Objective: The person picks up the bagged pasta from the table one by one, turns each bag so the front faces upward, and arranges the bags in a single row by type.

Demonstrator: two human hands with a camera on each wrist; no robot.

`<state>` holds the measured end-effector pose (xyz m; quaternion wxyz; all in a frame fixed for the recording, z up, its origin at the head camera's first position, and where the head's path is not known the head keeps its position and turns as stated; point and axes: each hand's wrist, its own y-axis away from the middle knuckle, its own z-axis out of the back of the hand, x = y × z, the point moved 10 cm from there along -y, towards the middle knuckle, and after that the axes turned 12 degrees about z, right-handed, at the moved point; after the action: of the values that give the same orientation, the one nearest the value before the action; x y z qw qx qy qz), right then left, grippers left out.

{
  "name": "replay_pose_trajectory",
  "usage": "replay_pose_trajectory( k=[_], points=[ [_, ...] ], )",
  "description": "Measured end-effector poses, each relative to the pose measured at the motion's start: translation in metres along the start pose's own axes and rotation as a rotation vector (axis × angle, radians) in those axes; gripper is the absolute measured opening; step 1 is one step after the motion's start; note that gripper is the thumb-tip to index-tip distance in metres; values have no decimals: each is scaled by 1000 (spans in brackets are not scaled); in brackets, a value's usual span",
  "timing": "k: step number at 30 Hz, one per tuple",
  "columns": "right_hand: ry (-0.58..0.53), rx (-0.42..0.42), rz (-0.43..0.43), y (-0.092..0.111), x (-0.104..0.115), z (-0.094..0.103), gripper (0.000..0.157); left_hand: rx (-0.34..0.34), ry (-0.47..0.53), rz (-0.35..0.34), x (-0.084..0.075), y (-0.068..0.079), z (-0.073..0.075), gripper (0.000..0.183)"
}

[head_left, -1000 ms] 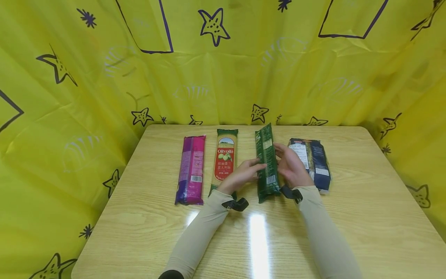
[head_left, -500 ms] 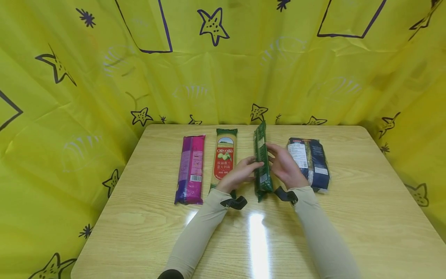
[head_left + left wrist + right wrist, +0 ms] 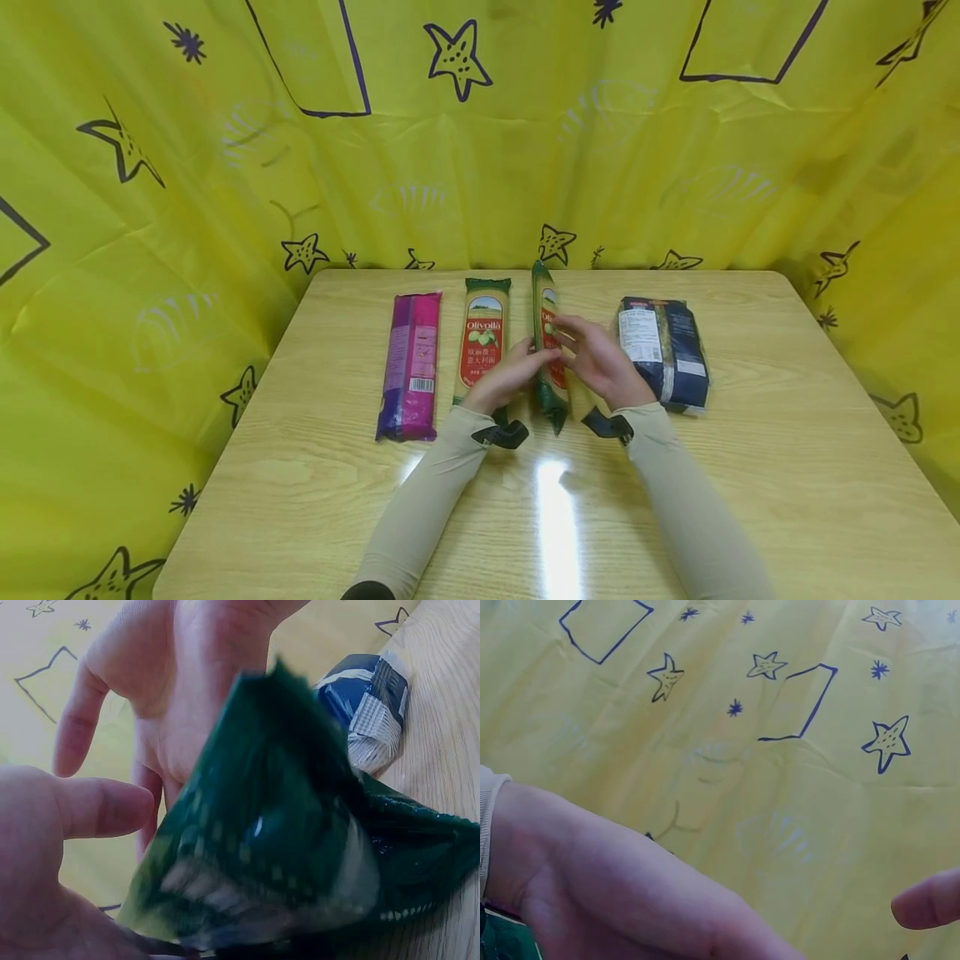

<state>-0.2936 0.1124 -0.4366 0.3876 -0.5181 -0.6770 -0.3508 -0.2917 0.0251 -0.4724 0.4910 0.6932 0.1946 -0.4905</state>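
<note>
In the head view a green and gold pack of pasta (image 3: 547, 333) stands tilted on its long edge, its red label turned partly toward me. My left hand (image 3: 513, 375) holds it from the left, thumb over the front and the other fingers hidden behind. At the right side my right hand (image 3: 603, 362) touches the pack with loosely bent fingers. The left wrist view shows the pack's crimped green end (image 3: 270, 787) up close, with the right thumb (image 3: 79, 724) apart from it. The right wrist view shows mostly curtain above the right hand (image 3: 645, 877).
A matching pack of pasta (image 3: 483, 333) lies flat just left of the hands. Farther left is a pink and purple packet (image 3: 408, 367). To the right lies a dark blue packet (image 3: 682, 358) with white labels. A yellow curtain (image 3: 480, 167) borders the wooden table (image 3: 300, 500) behind.
The pack has turned over from its plain green back, through its edge, to show its red front label. It has shifted slightly left, and the right hand has moved left with it.
</note>
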Motion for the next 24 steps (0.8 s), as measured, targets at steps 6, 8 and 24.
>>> replay_pose_trajectory(
  k=[6, 8, 24],
  points=[
    [34, 0, 3, -2, -4, -2, 32, 12, 3, -32, 0, -1, 3, 43],
    [41, -2, 2, -2, -4, -1, 31, 7, 13, -26, 1, -1, 4, 43],
    [53, 16, -14, -2, -5, -2, 25, -24, 159, 34, 9, -7, 12, 77]
  ],
)
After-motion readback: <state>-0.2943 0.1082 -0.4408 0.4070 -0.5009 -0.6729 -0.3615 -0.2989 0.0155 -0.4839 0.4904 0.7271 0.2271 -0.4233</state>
